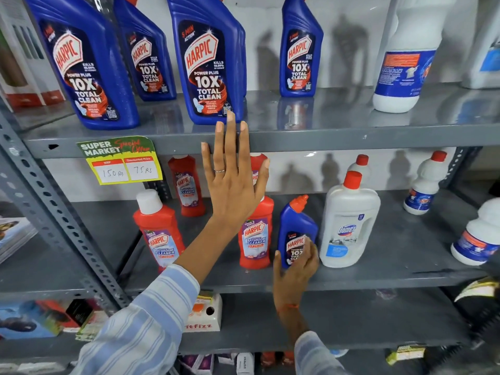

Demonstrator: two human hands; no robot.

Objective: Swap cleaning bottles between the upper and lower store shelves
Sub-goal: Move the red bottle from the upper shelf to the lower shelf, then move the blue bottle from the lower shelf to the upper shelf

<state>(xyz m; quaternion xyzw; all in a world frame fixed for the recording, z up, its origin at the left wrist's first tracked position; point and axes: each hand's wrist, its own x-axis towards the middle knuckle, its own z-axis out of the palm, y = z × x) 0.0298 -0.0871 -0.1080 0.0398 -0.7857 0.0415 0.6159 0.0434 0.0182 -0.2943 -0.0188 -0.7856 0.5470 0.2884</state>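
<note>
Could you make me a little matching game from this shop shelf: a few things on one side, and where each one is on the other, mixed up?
Things:
1. small blue Harpic bottle
2. white Domex bottle
3. price tag
4. left hand

Places:
A. stuck on the upper shelf's front edge
B. raised open, fingertips by a big blue bottle on the upper shelf
C. lower shelf, gripped by the right hand
D. lower shelf, standing free, right of the small blue bottle

Pairs: 1-C, 2-D, 3-A, 4-B
</note>
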